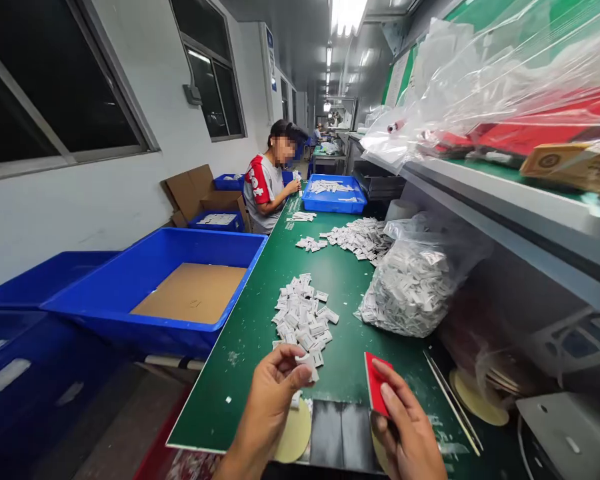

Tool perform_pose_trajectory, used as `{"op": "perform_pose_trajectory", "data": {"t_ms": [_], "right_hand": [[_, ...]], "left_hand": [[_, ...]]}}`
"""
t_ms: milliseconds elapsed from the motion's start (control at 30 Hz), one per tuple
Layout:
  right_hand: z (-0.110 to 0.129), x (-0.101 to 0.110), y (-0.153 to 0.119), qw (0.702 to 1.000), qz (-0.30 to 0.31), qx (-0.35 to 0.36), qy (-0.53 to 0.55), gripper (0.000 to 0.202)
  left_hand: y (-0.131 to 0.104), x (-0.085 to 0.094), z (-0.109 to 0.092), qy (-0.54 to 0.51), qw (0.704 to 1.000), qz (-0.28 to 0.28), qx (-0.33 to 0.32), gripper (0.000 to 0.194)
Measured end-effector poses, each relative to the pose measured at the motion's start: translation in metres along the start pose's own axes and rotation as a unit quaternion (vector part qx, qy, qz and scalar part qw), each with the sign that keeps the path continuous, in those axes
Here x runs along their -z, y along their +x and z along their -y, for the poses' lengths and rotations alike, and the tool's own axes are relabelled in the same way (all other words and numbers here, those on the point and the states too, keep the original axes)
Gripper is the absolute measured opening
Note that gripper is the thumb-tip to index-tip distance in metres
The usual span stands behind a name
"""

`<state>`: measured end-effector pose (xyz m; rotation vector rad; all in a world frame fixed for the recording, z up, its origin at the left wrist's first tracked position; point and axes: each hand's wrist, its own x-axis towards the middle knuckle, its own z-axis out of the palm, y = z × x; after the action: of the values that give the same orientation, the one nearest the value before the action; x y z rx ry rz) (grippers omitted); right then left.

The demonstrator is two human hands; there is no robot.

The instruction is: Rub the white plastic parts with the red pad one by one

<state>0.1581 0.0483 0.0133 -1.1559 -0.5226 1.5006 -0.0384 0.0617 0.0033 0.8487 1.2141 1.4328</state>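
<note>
My left hand point(280, 387) pinches a small white plastic piece point(307, 366) between thumb and fingers, at the near edge of a loose pile of white pieces point(303, 313) on the green table. To the right, my right hand point(400, 407) grips a flat red block point(376, 383) with a pale edge, held tilted. Between and below the hands lies a dark plate point(341, 433), with a round yellowish disc point(293, 433) at its left side. A second disc is partly covered by my right hand.
A clear bag of white pieces point(410, 287) stands right on the green table point(250, 327). Farther off are more pieces point(360, 237), a blue tray point(335, 203) and a seated person. A large blue bin point(155, 317) is left; an overhanging shelf point(515, 233) and thin rods point(453, 400) are right.
</note>
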Motion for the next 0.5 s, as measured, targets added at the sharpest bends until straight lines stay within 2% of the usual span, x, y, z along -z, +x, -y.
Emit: {"op": "perform_pose_trajectory", "data": {"t_ms": [100,200,267,333,400,433,500], "right_hand": [[0.003,-0.019,-0.017,0.998,0.06,-0.016,0.012,0.033],[0.002,-0.035,-0.033,0.985,0.162,-0.05,-0.017,0.042],[0.001,-0.048,-0.031,0.977,0.199,-0.051,-0.057,0.049],[0.003,-0.06,-0.02,0.98,0.179,-0.029,-0.08,0.05],[0.004,-0.065,-0.01,0.991,0.12,-0.007,-0.053,0.051],[0.005,-0.065,-0.008,0.991,0.127,-0.013,-0.043,0.051],[0.002,-0.058,-0.012,0.965,0.246,-0.066,-0.067,0.044]], "left_hand": [[-0.024,0.004,0.004,-0.134,0.989,-0.018,0.063,0.045],[-0.034,0.008,0.006,-0.239,0.969,-0.026,0.058,0.04],[-0.038,0.011,0.007,-0.209,0.977,-0.042,-0.008,0.037],[-0.042,0.014,0.006,-0.132,0.982,-0.067,-0.12,0.034],[-0.045,0.013,0.005,-0.061,0.967,-0.088,-0.233,0.031],[-0.046,0.012,0.004,-0.044,0.959,-0.101,-0.262,0.028],[-0.048,0.007,0.003,-0.056,0.954,-0.14,-0.258,0.025]]}}
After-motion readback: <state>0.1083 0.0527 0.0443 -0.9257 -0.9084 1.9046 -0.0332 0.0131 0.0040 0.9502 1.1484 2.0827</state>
